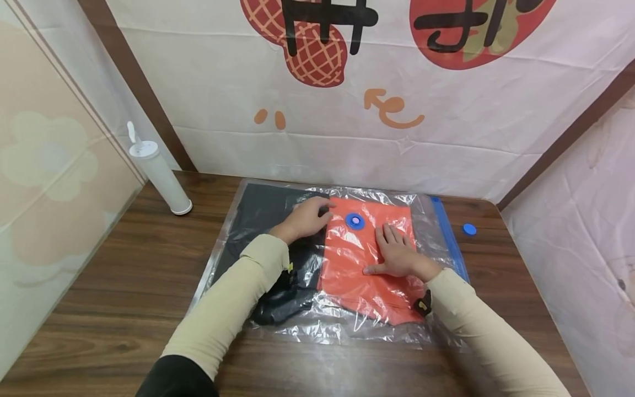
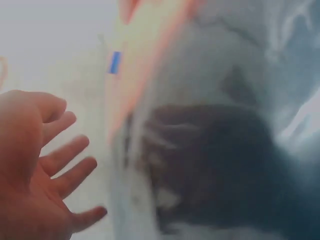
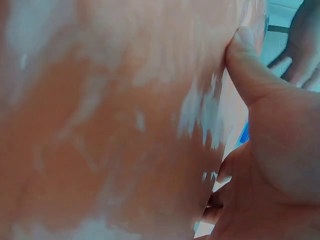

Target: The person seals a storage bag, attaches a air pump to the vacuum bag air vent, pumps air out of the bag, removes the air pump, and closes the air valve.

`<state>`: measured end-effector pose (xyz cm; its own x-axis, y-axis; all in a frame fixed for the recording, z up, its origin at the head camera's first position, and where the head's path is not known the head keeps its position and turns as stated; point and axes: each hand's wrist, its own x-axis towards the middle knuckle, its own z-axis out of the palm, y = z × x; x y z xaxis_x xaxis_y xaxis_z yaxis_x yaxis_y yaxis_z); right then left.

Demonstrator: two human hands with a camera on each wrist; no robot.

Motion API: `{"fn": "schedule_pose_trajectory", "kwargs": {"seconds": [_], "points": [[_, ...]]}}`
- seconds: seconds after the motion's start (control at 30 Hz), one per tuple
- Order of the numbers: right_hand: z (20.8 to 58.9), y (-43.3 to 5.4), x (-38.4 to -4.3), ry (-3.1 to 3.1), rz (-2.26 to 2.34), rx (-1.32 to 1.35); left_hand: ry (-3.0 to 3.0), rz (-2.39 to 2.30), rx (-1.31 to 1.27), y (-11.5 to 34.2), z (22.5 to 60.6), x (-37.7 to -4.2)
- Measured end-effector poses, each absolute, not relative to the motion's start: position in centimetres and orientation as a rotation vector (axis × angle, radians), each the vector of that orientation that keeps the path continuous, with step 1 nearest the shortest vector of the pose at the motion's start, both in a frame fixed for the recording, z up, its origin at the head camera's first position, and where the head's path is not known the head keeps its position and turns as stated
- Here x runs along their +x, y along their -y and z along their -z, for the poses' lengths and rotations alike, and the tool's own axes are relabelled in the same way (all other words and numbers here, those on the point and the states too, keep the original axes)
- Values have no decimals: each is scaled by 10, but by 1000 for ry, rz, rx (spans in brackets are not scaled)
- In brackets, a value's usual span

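A clear plastic vacuum storage bag (image 1: 424,218) lies flat on the table, with folded orange cloth (image 1: 347,264) and black cloth (image 1: 258,220) inside it. On the orange part sits a round blue valve (image 1: 355,221). My right hand (image 1: 394,253) rests on the bag over the orange cloth, fingers spread; its thumb (image 3: 245,55) touches the plastic in the right wrist view. Just left of the valve is my left hand (image 1: 307,218), over the seam between black and orange. Its fingers (image 2: 70,155) are apart and loosely bent, gripping nothing in the left wrist view.
A blue cap (image 1: 469,229) lies on the wooden table (image 1: 99,298), right of the bag's blue zip edge (image 1: 450,237). A white cylindrical hand pump (image 1: 161,176) stands at the back left. Printed fabric walls (image 1: 347,149) border the table at the back and sides.
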<state>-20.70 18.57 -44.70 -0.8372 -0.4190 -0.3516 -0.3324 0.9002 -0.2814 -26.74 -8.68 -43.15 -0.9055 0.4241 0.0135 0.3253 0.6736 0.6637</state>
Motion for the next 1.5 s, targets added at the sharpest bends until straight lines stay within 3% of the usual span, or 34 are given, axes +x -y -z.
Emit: {"fn": "schedule_pose_trajectory", "kwargs": {"seconds": [0.27, 0.63, 1.03, 1.33, 1.5], "points": [[448, -186, -206, -2645, 293, -542, -2729, -1278, 730, 112, 393, -258], [448, -186, -206, -2647, 312, -544, -2785, -1212, 754, 177, 359, -239], [448, -185, -206, -2641, 315, -525, -3031, -1211, 560, 283, 353, -195], [448, -185, -207, -2644, 311, -535, -3082, -1433, 333, 363, 376, -170], [448, -187, -207, -2654, 303, -520, -3052, -1535, 34, 389, 383, -168]]}}
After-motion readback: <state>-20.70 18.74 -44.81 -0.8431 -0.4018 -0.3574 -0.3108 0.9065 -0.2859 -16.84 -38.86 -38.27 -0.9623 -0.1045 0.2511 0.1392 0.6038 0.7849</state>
